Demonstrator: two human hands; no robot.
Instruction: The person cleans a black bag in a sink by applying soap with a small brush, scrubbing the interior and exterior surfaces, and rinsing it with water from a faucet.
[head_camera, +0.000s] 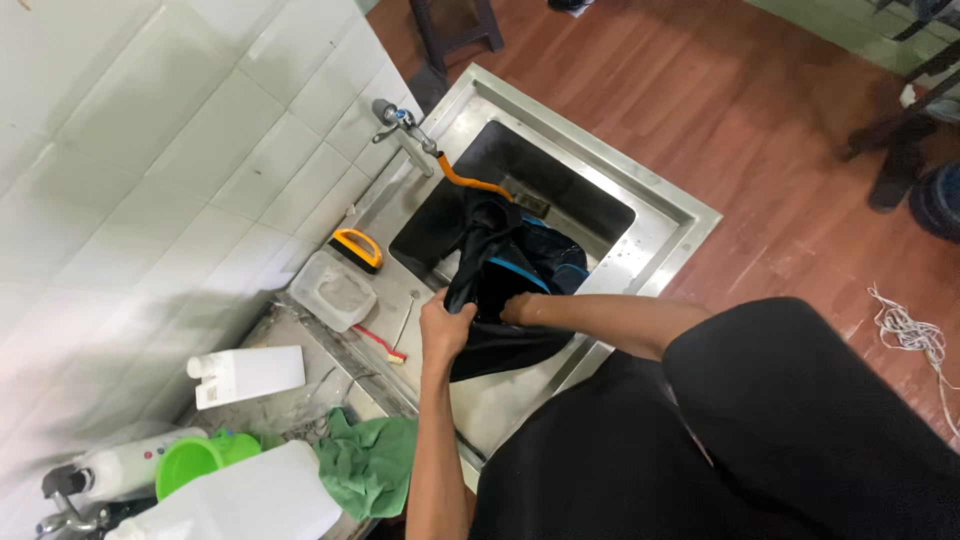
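Two hands (445, 328), one black garment (505, 270), two white jugs (245, 374).

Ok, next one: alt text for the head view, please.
Seen from above, a person's left hand and right hand grip a black bag with blue trim over a steel sink. An orange hose runs from the wall tap; a brush, tub and white jugs sit alongside.
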